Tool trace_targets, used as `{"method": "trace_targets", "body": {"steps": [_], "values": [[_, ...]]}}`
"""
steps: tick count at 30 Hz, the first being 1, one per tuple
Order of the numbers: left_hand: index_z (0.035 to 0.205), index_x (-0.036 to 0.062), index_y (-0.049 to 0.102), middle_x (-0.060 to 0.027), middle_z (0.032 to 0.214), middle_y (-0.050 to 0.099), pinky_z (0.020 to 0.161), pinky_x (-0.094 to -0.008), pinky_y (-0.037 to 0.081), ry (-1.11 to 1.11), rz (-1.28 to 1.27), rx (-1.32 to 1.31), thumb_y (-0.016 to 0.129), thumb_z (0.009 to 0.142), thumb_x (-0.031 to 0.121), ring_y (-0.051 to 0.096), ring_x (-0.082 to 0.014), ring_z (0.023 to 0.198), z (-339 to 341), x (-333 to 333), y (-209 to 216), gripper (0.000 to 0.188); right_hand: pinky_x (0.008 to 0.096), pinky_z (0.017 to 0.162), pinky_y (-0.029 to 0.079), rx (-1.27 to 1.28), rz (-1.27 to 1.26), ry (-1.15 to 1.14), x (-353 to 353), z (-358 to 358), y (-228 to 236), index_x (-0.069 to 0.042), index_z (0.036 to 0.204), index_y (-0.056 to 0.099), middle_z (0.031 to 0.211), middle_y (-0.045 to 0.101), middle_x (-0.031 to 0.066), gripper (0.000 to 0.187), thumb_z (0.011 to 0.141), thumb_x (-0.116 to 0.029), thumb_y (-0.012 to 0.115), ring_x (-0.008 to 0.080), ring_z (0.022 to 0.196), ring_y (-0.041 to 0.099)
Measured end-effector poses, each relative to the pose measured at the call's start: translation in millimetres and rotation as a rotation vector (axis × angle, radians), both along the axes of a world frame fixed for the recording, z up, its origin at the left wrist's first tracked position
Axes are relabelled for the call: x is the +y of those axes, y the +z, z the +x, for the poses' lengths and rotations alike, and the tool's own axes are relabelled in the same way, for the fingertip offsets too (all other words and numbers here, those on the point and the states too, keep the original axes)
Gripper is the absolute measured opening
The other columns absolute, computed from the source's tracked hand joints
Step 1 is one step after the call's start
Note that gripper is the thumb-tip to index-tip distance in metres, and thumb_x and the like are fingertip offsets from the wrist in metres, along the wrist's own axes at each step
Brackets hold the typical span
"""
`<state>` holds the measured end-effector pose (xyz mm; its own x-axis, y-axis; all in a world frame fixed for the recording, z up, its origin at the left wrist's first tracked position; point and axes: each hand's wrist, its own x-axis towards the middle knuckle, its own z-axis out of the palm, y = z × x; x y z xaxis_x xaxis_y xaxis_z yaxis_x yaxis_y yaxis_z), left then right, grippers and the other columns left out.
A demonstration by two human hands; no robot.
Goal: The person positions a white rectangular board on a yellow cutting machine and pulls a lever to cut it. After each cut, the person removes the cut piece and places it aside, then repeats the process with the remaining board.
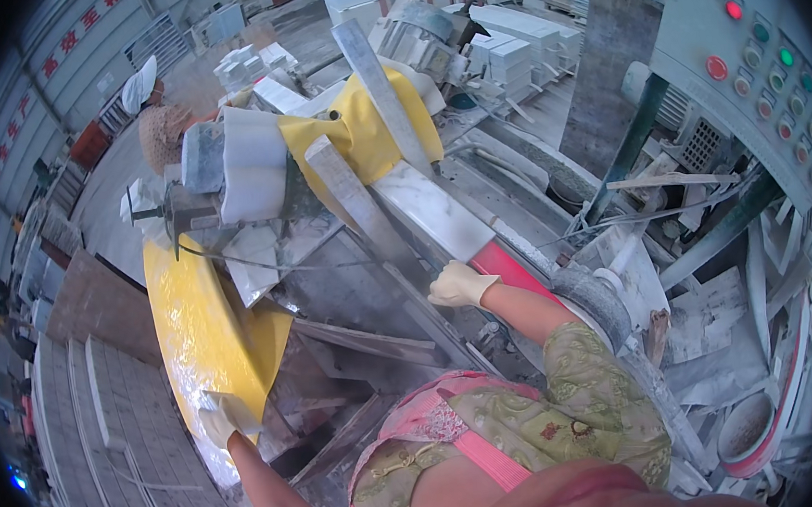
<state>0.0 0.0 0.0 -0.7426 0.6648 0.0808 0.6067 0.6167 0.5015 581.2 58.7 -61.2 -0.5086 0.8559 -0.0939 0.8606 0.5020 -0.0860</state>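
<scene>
A white marble slab (436, 214) lies on the red conveyor belt (514, 271) of a stone-working machine, its far end running under a yellow flap (356, 127). Near the slab's close end, my right hand (462, 285), in a pale glove, rests at the belt's left side with its fingers curled; what they hold, if anything, is hidden. Down at the left, my gloved left hand (220, 419) is at the lower part of a wet, shiny yellow sheet (196, 339). Blur and glare there hide its fingers.
A control panel (757, 68) with lit buttons stands at the right. Grey slabs (118, 433) are stacked at the lower left. Two upright metal bars (377, 87) flank the flap. Another person (162, 130) in a white cap is beyond the machine. Broken stone pieces (721, 322) lie at right.
</scene>
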Motion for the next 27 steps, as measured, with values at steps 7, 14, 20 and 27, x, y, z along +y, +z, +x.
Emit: {"method": "trace_targets", "body": {"steps": [7,14,20,27], "values": [[0.117,-0.0025,0.057,-0.0261,0.117,0.067,0.094,-0.0475,0.049,-0.014,0.033,-0.025,0.070,0.087,0.038,0.065,-0.0434,0.106,-4.0,0.5,0.4,0.052,0.0498,0.074,0.054,0.023,0.033,0.010,0.4,-0.2,-0.5,-0.008,0.077,0.075,0.075,0.073,0.0164,0.046,0.097,-0.043,0.051,0.0389,0.075,0.072],[0.117,-0.0028,0.054,-0.0272,0.116,0.066,0.094,-0.0472,0.049,-0.054,0.031,-0.061,0.069,0.089,0.035,0.064,-0.0444,0.104,6.5,-3.8,10.5,0.050,0.0474,0.075,0.052,0.001,0.030,-0.002,-0.4,-0.2,-4.2,-0.010,0.079,0.076,0.076,0.074,0.0149,0.044,0.097,-0.041,0.052,0.0368,0.076,0.072],[0.119,-0.0025,0.055,-0.0257,0.115,0.067,0.093,-0.0457,0.050,-0.068,0.056,-0.063,0.068,0.090,0.034,0.064,-0.0422,0.103,13.8,-6.3,17.8,0.049,0.0466,0.076,0.052,-0.050,0.018,-0.013,-1.8,-2.5,-3.1,-0.012,0.080,0.076,0.078,0.075,0.0128,0.040,0.096,-0.041,0.054,0.0347,0.077,0.073],[0.126,-0.0022,0.055,-0.0236,0.121,0.064,0.094,-0.0434,0.050,-0.084,0.171,-0.198,0.068,0.091,0.032,0.063,-0.0372,0.107,-8.7,-0.3,-8.0,0.051,0.0466,0.076,0.055,-0.023,-0.010,-0.026,-2.9,-2.4,2.0,-0.007,0.085,0.078,0.088,0.076,0.0150,0.031,0.088,-0.030,0.057,0.0360,0.084,0.073]]}}
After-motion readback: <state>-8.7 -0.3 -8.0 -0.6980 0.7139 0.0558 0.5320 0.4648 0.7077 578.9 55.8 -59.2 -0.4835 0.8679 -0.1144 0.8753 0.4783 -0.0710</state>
